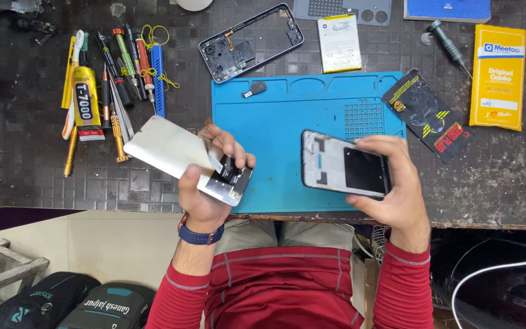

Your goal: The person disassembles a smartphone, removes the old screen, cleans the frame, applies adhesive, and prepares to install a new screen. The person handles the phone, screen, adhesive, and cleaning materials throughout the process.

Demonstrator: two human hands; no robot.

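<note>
The left hand [205, 183] curls its fingers [229, 146] over a silver phone back cover [175, 152], thumb under it, clamping the camera end just off the left edge of the blue work mat [275, 122]. The right hand [397, 183] pinches a phone display assembly [345, 170] by its right end, fingertips [366, 143] along the top edge and thumb below, over the mat's lower right part.

Both parts hang above the near edge of the mat, close to the table's rim; a loosened grip could, I judge, drop either onto the lap or floor. The display's thin glass end juts out unsupported, so a squeeze or twist might crack it.

Left of the mat lie screwdrivers and a glue tube [84, 97]; behind it a bare phone frame [251, 41] and a battery [339, 42]. The left thumb is hidden. Whether a ribbon cable remains on the display cannot be made out.
</note>
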